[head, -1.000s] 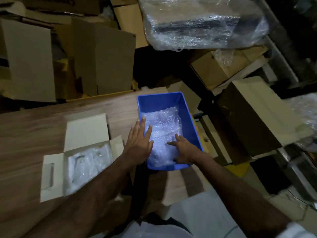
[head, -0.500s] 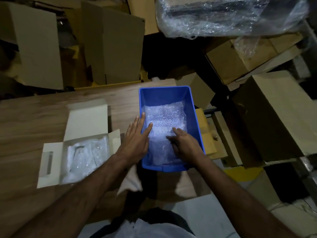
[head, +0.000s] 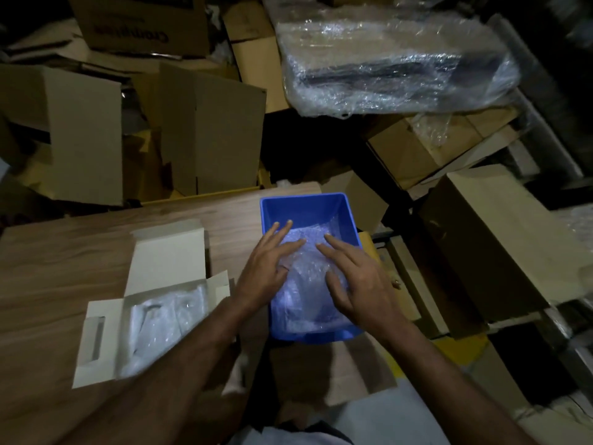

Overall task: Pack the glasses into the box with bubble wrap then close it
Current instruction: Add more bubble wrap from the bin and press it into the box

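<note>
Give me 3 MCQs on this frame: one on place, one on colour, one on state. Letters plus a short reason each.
1. Where does the bubble wrap under the hands lie?
A. inside the bin
B. on the bare table
C. in a brown carton

2. What colour is the bin?
A. red
B. blue
C. grey

3. In what state is the white box on the table?
A. taped shut
C. crushed flat
B. open, flaps spread

Answers:
1 A: the wrap sits within the bin's walls, with the left hand and right hand spread flat over it.
2 B: its rim and walls are plainly blue.
3 B: the lid stands back and the side flaps lie out, with clear wrapping showing inside.
</note>
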The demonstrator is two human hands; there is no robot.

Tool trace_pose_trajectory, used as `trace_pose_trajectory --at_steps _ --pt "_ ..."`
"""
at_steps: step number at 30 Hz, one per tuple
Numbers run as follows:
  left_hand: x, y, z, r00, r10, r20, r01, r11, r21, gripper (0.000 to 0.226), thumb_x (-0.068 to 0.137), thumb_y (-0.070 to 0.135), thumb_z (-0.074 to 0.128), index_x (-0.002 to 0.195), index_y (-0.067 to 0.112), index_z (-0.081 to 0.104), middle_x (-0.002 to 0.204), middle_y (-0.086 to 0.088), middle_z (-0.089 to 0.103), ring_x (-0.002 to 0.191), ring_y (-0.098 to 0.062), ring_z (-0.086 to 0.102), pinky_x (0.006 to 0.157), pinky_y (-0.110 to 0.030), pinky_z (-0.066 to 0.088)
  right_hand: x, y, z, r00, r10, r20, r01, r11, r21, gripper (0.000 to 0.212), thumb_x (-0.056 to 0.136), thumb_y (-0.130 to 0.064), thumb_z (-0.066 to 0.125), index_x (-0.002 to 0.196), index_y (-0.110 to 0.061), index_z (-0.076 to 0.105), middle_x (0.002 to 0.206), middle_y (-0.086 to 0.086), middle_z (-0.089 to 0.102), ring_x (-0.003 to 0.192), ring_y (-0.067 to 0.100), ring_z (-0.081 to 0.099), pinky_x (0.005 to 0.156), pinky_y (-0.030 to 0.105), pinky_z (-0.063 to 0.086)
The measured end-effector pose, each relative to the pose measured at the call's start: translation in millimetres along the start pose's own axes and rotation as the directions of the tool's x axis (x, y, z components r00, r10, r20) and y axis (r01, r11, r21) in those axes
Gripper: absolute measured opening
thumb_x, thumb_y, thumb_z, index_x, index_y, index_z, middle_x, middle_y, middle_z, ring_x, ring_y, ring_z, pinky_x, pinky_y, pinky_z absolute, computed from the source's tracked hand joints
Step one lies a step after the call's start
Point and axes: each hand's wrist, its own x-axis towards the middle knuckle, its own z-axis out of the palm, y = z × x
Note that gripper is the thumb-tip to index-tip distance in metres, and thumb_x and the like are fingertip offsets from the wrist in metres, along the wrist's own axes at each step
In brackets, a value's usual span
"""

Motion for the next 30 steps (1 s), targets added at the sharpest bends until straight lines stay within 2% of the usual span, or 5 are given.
trace_pose_trajectory --at_steps 4,16,21,25,30 --pt "-17.8 1.5 -44.7 0.991 0.13 -0.041 -0.133 0.988 -0.076 0.074 0.082 -0.016 0.054 0.141 0.028 0.059 0.16 0.013 0.037 0.153 -0.006 0.021 0.122 -0.017 0.016 -2.9 -9.9 -5.7 0.997 -0.009 0.075 0.011 1.0 -0.026 0.079 0.084 -0.039 0.069 0.154 -0.017 0.04 0.162 0.005 0.035 0.148 0.02 0.035 0.121 0.043 0.031" --pt "-119.5 -2.8 -173.8 0.976 -0.206 -0.071 0.137 0.835 -0.533 0.026 0.096 0.008 0.06 0.12 0.005 0.071 0.119 0.005 0.075 0.115 -0.009 0.067 0.09 -0.017 0.054 54.5 -116.2 21.5 0.987 -0.151 0.064 0.117 0.922 0.368 0.022 0.105 -0.031 0.05 0.112 -0.021 0.068 0.109 -0.007 0.071 0.104 0.013 0.067 0.088 0.041 0.053" --pt "-134.1 -22.9 -183.5 0.793 -0.577 -0.195 0.275 0.624 -0.732 0.02 0.103 0.012 0.052 0.106 0.003 0.07 0.089 -0.008 0.078 0.077 -0.017 0.075 0.065 -0.03 0.059 96.3 -167.4 54.4 0.981 0.168 0.1 -0.19 0.705 0.684 0.032 0.098 -0.039 0.065 0.077 -0.016 0.061 0.059 0.001 0.059 0.051 0.016 0.058 0.052 0.037 0.05" --pt "-135.2 -50.2 -180.6 0.573 -0.814 -0.09 0.434 0.395 -0.81 0.036 0.104 0.04 0.052 0.097 0.011 0.073 0.079 -0.002 0.075 0.064 -0.015 0.07 0.054 -0.023 0.049 105.9 -176.8 88.4 0.62 0.284 0.731 -0.727 -0.142 0.671 0.054 0.089 -0.059 0.067 0.115 -0.012 0.066 0.107 0.01 0.073 0.089 0.024 0.07 0.09 0.044 0.056" --pt "-149.5 -83.5 -174.2 0.4 -0.905 0.143 0.511 0.091 -0.855 0.042 0.101 0.045 0.053 0.105 0.009 0.075 0.102 -0.013 0.077 0.088 -0.031 0.072 0.076 -0.038 0.057 57.5 -177.0 128.3 0.565 0.298 0.77 -0.819 0.083 0.568 0.093 0.063 -0.044 0.095 0.14 -0.015 0.05 0.124 0.002 0.072 0.111 0.021 0.072 0.098 0.039 0.055"
